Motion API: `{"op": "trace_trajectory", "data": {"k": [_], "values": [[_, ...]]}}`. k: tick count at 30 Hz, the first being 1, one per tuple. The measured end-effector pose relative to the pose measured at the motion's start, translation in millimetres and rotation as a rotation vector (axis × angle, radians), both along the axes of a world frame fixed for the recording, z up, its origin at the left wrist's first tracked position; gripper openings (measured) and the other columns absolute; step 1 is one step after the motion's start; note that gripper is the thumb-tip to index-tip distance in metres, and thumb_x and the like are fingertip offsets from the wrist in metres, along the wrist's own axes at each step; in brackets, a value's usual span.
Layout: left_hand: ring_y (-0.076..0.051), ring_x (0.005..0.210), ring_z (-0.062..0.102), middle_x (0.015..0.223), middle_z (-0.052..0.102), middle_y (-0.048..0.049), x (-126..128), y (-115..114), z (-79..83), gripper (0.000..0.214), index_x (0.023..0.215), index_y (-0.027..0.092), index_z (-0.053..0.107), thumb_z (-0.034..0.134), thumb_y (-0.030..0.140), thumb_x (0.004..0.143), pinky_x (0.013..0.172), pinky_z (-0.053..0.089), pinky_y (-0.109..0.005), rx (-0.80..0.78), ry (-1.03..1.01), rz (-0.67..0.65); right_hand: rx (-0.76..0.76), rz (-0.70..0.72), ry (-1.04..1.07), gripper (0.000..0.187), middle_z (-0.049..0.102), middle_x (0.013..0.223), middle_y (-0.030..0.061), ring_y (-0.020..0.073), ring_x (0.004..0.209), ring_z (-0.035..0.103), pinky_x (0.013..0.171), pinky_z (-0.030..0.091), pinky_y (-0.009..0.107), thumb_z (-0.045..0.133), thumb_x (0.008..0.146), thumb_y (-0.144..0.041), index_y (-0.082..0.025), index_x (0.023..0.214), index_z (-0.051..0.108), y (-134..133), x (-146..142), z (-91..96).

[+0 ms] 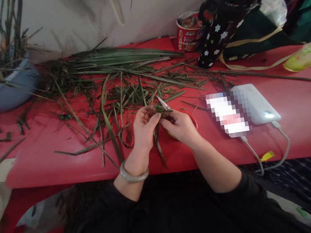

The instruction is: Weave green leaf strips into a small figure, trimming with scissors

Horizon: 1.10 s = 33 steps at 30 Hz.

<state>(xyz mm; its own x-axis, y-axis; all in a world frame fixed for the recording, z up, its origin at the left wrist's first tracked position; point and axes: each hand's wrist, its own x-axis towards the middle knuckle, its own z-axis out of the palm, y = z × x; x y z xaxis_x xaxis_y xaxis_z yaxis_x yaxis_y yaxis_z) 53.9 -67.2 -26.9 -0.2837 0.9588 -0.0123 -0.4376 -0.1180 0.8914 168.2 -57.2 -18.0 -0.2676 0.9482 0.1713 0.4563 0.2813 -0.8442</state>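
My left hand (pixel 143 129), with a pale bangle (pixel 135 178) on its wrist, pinches a small piece of folded green leaf strip (pixel 160 109). My right hand (pixel 183 127) grips the same piece from the other side, thumbs close together. Just beyond the fingertips a pointed metal blade (pixel 163 103) sticks up; its handle is hidden, and I cannot tell whether the right hand touches it. Partly behind the right hand sits a round orange-red container (pixel 192 118). Cut leaf pieces (pixel 128 93) lie scattered beyond both hands, and a loose strip (pixel 160 151) hangs below them.
Long green leaves (pixel 117 56) are heaped along the wall. A blue basin (pixel 19 84) of stalks stands left. To the right are a phone-like blurred thing (pixel 228 115), a white power bank (pixel 255 103) with cables, a noodle cup (pixel 187 34), a flowered umbrella (pixel 217 39) and a bottle (pixel 306 53).
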Motion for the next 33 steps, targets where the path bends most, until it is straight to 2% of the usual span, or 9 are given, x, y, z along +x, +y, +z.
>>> {"op": "trace_trajectory", "data": {"k": [2, 6, 10, 14, 18, 23, 27, 30, 33], "values": [[-0.008, 0.072, 0.056, 0.075, 0.059, 0.0028, 0, -1, 0.7, 0.034, 0.083, 0.02, 0.057, 0.073, 0.016, 0.053, 0.071, 0.044, -0.021, 0.035, 0.076, 0.062, 0.026, -0.032, -0.022, 0.014, 0.063, 0.068, -0.0002, 0.012, 0.061, 0.056, 0.057, 0.041, 0.021, 0.049, 0.074, -0.027, -0.018, 0.077, 0.06, 0, 0, -0.3], [-0.007, 0.066, 0.055, 0.071, 0.059, 0.0029, -1, -1, -0.5, 0.025, 0.077, 0.018, 0.059, 0.071, 0.017, 0.055, 0.066, 0.044, -0.02, 0.013, 0.146, 0.064, 0.047, -0.015, -0.063, 0.014, 0.063, 0.066, -0.0006, 0.0117, 0.06, 0.056, 0.056, 0.04, 0.021, 0.049, 0.075, -0.028, -0.018, 0.076, 0.06, -1, 0, 0.0], [-0.007, 0.069, 0.058, 0.075, 0.062, 0.0017, -2, 2, -3.3, 0.025, 0.081, 0.018, 0.062, 0.07, 0.016, 0.057, 0.069, 0.045, -0.021, 0.027, 0.049, 0.039, 0.058, -0.004, -0.137, 0.019, 0.065, 0.077, -0.0003, 0.012, 0.065, 0.057, 0.06, 0.041, 0.022, 0.047, 0.078, -0.031, -0.021, 0.087, 0.06, 5, 5, 1.8], [-0.009, 0.066, 0.059, 0.073, 0.063, 0.0011, -4, 5, -3.7, 0.028, 0.085, 0.018, 0.062, 0.069, 0.018, 0.058, 0.07, 0.046, -0.024, 0.029, -0.079, -0.019, 0.07, -0.099, -0.456, 0.021, 0.064, 0.086, 0.0015, 0.0158, 0.076, 0.058, 0.062, 0.04, 0.024, 0.048, 0.078, -0.034, -0.023, 0.092, 0.058, 11, 20, 2.3], [-0.009, 0.062, 0.059, 0.073, 0.063, 0.001, -9, 6, -1.2, 0.024, 0.084, 0.019, 0.061, 0.067, 0.019, 0.06, 0.06, 0.044, -0.022, -0.045, -0.185, -0.075, 0.064, -0.1, -0.717, 0.027, 0.06, 0.096, 0.004, 0.0185, 0.083, 0.057, 0.061, 0.039, 0.025, 0.049, 0.077, -0.04, -0.024, 0.097, 0.056, 3, 38, -3.4], [-0.007, 0.061, 0.057, 0.071, 0.061, 0.0017, -14, 5, 0.1, 0.014, 0.075, 0.017, 0.059, 0.062, 0.016, 0.062, 0.059, 0.044, -0.021, -0.076, -0.3, -0.142, 0.016, -0.128, -0.82, 0.044, 0.057, 0.097, 0.0065, 0.022, 0.08, 0.058, 0.06, 0.041, 0.028, 0.054, 0.072, -0.037, -0.025, 0.114, 0.048, -8, 44, -13.9], [-0.004, 0.058, 0.053, 0.072, 0.059, 0.0018, -17, 5, 1.0, 0.012, 0.075, 0.017, 0.06, 0.061, 0.016, 0.063, 0.058, 0.043, -0.019, -0.071, -0.374, -0.189, -0.037, -0.202, -0.57, 0.045, 0.058, 0.098, 0.0063, 0.0204, 0.078, 0.058, 0.062, 0.043, 0.029, 0.056, 0.067, -0.028, -0.024, 0.112, 0.05, -5, 45, -20.5], [-0.003, 0.056, 0.05, 0.073, 0.058, 0.0016, -18, 5, 2.1, 0.013, 0.076, 0.016, 0.061, 0.061, 0.017, 0.063, 0.056, 0.042, -0.018, -0.057, -0.423, -0.205, -0.1, -0.21, -0.007, 0.046, 0.057, 0.091, 0.0048, 0.0141, 0.071, 0.056, 0.059, 0.045, 0.026, 0.053, 0.071, -0.033, -0.021, 0.115, 0.047, -3, 49, -21.3], [-0.003, 0.055, 0.048, 0.072, 0.057, 0.0015, -18, 3, 1.8, 0.012, 0.076, 0.016, 0.061, 0.062, 0.018, 0.063, 0.055, 0.041, -0.019, -0.022, -0.422, -0.211, -0.156, -0.098, 0.454, 0.061, 0.053, 0.082, 0.001, 0.0096, 0.058, 0.05, 0.051, 0.043, 0.023, 0.054, 0.071, -0.036, -0.022, 0.126, 0.032, -6, 51, -17.4]]}}
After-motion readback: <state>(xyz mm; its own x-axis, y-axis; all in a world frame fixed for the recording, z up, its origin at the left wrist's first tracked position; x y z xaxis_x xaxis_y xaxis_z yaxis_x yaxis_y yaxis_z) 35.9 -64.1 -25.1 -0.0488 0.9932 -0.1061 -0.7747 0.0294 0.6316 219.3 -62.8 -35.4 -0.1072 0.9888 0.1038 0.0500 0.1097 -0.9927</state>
